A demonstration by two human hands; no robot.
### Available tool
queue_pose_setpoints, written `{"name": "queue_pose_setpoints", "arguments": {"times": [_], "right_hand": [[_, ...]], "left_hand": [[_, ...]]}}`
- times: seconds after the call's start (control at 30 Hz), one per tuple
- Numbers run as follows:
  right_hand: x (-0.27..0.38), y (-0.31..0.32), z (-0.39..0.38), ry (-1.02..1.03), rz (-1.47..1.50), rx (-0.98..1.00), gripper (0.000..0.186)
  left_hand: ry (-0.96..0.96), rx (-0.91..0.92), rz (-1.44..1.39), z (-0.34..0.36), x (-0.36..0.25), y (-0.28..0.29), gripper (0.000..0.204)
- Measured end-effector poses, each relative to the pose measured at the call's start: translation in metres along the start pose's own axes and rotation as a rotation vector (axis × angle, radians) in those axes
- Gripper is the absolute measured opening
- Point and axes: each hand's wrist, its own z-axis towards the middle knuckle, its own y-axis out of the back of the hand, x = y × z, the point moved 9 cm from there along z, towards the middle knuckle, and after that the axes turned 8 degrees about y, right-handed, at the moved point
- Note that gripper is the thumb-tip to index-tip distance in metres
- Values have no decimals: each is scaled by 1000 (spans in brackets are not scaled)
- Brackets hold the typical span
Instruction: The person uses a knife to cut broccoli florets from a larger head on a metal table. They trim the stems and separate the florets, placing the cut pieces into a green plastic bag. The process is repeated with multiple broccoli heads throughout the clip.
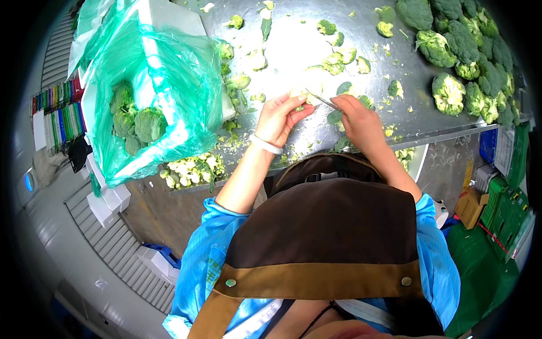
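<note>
Over the metal table [271, 133], my left hand [276, 120] pinches a small pale green broccoli piece [300, 107] between thumb and fingers; much of it is hidden or washed out by glare. A white band circles that wrist. My right hand [359, 122] is closed on a small knife [323, 100], whose thin blade points left toward the piece in my left hand. Cut broccoli florets [333, 62] and crumbs lie scattered on the metal beyond and beside both hands.
At the left, a green plastic bag [186, 96] lines a white box and holds several broccoli heads [149, 124]. Whole broccoli heads [463, 45] are piled at the far right. Trimmings [195, 170] gather below the table's near edge. Green crates [505, 206] stand at the right.
</note>
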Motion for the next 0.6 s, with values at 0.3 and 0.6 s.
{"name": "queue_pose_setpoints", "arguments": {"times": [0.3, 0.6], "right_hand": [[-11, -37, -3, -152, -25, 219, 27], [-11, -50, -15, -188, 131, 74, 15]], "left_hand": [[104, -15, -19, -21, 19, 6, 21], [9, -152, 157, -17, 15, 12, 20]]}}
